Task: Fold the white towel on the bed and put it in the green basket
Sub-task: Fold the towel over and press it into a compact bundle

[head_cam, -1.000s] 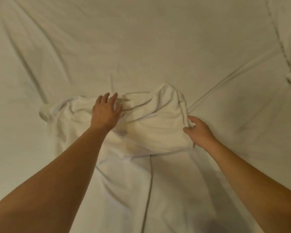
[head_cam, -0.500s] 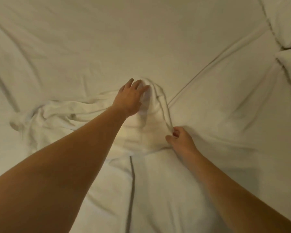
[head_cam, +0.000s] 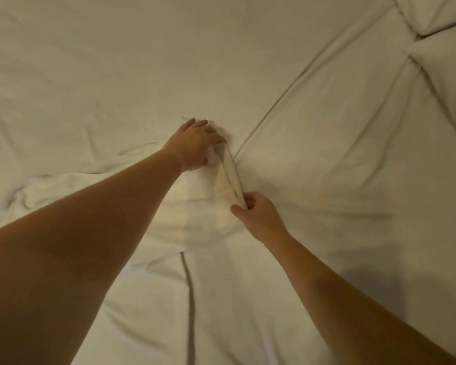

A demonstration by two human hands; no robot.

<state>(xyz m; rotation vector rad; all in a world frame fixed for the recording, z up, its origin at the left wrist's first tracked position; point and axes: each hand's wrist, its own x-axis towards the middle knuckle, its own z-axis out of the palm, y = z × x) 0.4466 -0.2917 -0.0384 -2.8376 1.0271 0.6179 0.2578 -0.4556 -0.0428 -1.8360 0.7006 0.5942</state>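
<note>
Rumpled white terry towel [head_cam: 195, 206] on bed [head_cam: 327, 154]: left hand [head_cam: 195, 146] gripping far corner, right hand [head_cam: 256, 214] pinching near edge.

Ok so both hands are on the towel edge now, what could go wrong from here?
1. The left hand and right hand pinch only one edge of the towel; its rumpled left part could drag and fold crooked.
2. The towel and the sheet are both white and creased, so a hand might pinch up the sheet as well.
3. The basket is out of view, so carrying the towel there may loosen the fold.
</note>
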